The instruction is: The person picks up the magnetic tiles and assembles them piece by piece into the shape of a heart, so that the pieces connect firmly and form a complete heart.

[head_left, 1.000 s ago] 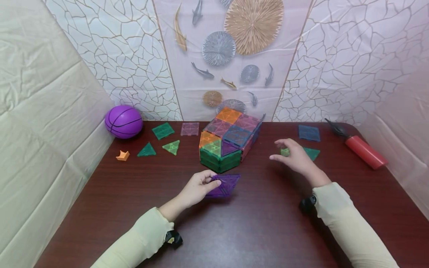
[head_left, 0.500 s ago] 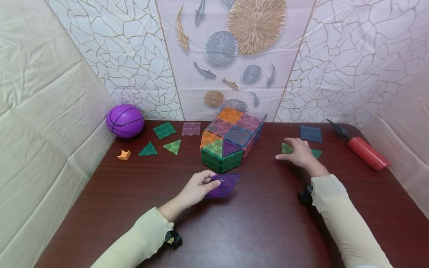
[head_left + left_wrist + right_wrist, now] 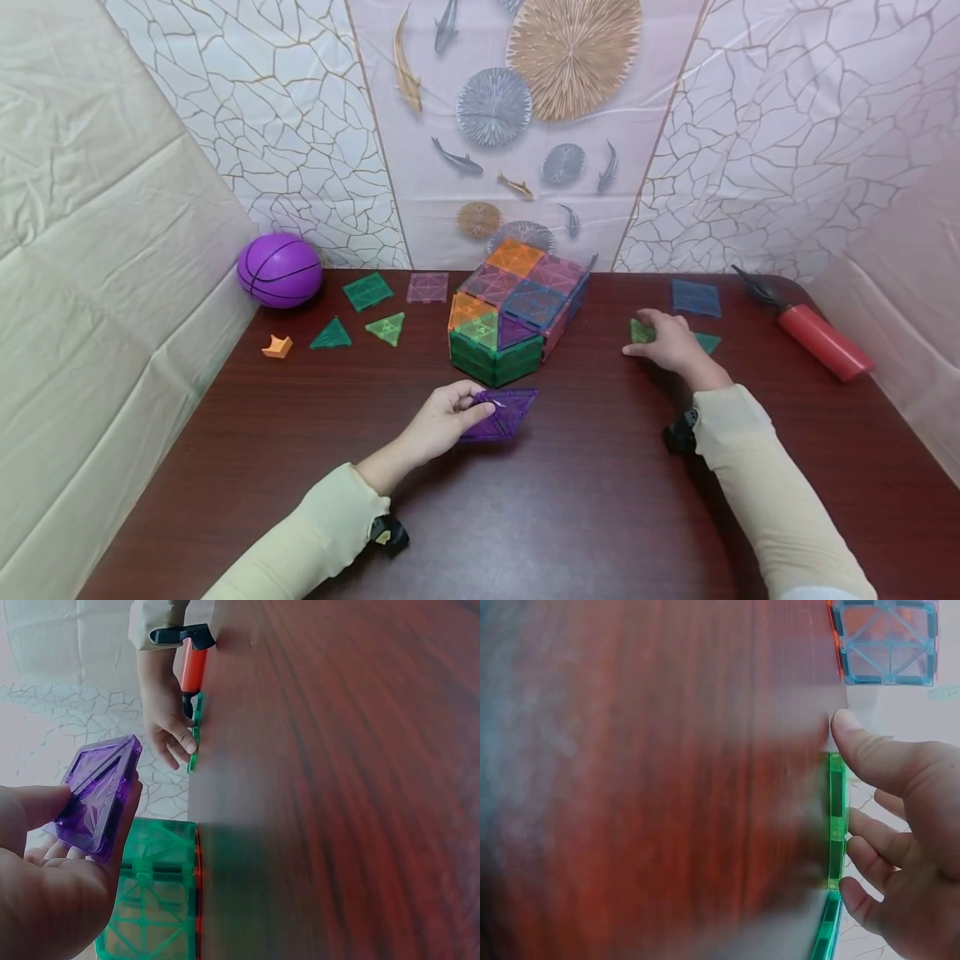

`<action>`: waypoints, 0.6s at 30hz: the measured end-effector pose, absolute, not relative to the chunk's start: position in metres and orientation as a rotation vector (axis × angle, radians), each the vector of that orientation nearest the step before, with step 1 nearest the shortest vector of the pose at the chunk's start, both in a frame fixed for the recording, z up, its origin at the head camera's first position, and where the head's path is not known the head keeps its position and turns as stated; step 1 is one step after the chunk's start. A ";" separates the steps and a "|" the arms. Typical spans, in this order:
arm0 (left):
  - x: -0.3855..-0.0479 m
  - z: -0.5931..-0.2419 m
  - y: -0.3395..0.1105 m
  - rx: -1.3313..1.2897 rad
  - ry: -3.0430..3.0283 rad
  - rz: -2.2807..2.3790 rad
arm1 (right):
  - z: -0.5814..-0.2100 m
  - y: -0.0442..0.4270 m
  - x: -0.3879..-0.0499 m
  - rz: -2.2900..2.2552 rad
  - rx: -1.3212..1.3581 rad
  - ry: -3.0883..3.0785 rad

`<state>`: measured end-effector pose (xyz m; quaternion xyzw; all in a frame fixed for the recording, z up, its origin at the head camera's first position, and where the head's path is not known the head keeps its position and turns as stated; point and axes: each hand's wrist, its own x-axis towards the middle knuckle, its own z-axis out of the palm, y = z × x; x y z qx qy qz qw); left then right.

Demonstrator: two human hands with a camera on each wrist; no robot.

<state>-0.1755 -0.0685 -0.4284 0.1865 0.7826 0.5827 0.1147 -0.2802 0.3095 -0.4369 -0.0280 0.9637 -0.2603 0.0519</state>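
Purple translucent building tile (image 3: 513, 414) is pinched between the thumb and fingers of a person's left hand (image 3: 442, 423), above a dark wood-grain table (image 3: 540, 517) and just in front of a multicoloured tile structure (image 3: 495, 357) with green panels on its near side. The right hand (image 3: 672, 342) arches over a light green triangular tile (image 3: 641, 332) lying flat, its thumb set well apart from its fingers; whether the fingertips touch the tile cannot be told. Partly behind that hand lies a teal triangular tile (image 3: 707, 342), with a blue square tile (image 3: 695, 297) beyond and a red cylindrical tool (image 3: 825, 342) with a black end farther right. At left, a purple ball (image 3: 280, 271) with black lines sits at the table's far edge, near a green square tile (image 3: 368, 292) and a small orange piece (image 3: 277, 347).
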 end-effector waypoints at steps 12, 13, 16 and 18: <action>-0.176 -0.430 -0.065 0.536 2.297 1.691 | -0.430 0.301 -0.274 -0.759 -0.114 2.958; -0.176 -0.430 -0.065 0.536 2.300 1.689 | -0.430 0.301 -0.273 -0.764 -0.121 2.960; -0.177 -0.431 -0.066 0.534 2.303 1.688 | -0.430 0.300 -0.271 -0.778 -0.141 2.948; -0.176 -0.431 -0.066 0.537 2.303 1.694 | -0.430 0.300 -0.269 -0.791 -0.139 2.924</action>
